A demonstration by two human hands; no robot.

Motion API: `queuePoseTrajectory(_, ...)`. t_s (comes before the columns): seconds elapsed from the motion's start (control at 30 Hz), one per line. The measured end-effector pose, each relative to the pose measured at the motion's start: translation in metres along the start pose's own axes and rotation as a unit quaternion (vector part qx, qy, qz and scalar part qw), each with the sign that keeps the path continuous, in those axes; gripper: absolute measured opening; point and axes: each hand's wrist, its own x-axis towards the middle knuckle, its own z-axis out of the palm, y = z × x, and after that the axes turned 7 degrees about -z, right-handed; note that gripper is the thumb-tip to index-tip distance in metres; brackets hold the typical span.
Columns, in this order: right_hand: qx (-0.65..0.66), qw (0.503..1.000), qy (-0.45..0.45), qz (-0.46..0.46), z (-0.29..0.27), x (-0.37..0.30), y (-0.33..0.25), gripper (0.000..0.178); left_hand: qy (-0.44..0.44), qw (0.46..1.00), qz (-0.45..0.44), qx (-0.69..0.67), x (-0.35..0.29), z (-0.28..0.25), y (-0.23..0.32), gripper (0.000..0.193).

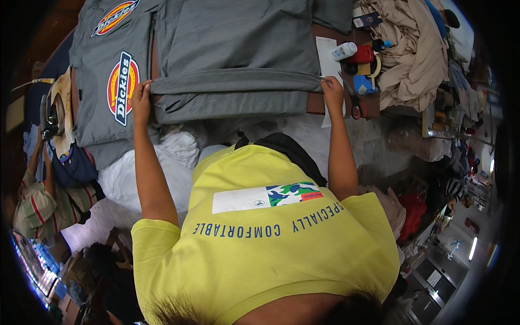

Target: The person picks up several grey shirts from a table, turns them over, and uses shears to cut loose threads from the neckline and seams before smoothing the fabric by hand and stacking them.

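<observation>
A grey T-shirt (233,43) lies spread on a brown table, its near edge turned up in a long band across the front. At the band's left end, my left hand (141,100) pinches the cloth. My right hand (332,90) grips the right end of the same band, so the edge is stretched straight between them. Another grey shirt (97,81) with a large colourful printed logo lies beside my left hand. Under the band, more grey cloth (233,105) hangs over the table's near edge.
Right of the shirt lie white paper (326,54), a white bottle (344,51), a red container (364,54), a tape roll (375,67) and scissors (358,107). Beige garments (409,49) pile farther right. A white bundle (146,176) sits below the table, and another person (40,203) is at far left.
</observation>
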Motion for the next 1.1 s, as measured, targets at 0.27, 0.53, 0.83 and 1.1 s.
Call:
queuePoseTrajectory(0.27, 0.036, 0.999, -0.008, -0.011, 0.000, 0.002, 0.002, 0.020, 0.016, 1.000, -0.014, 0.017, -0.002, 0.001, 0.000, 0.024)
queuePoseTrajectory(0.53, 0.079, 0.997, -0.016, -0.008, 0.003, 0.004, 0.008, 0.019, 0.015, 1.000, 0.007, 0.002, -0.004, 0.000, -0.001, 0.024)
queuePoseTrajectory(0.83, 0.090, 0.996, 0.001, 0.005, 0.003, 0.001, 0.012, 0.019, 0.008, 1.000, -0.006, -0.006, -0.003, 0.004, 0.005, 0.026)
queuePoseTrajectory(1.1, 0.062, 0.997, -0.010, 0.036, 0.001, -0.002, -0.002, 0.022, -0.005, 1.000, 0.008, -0.011, 0.000, 0.001, -0.006, 0.026)
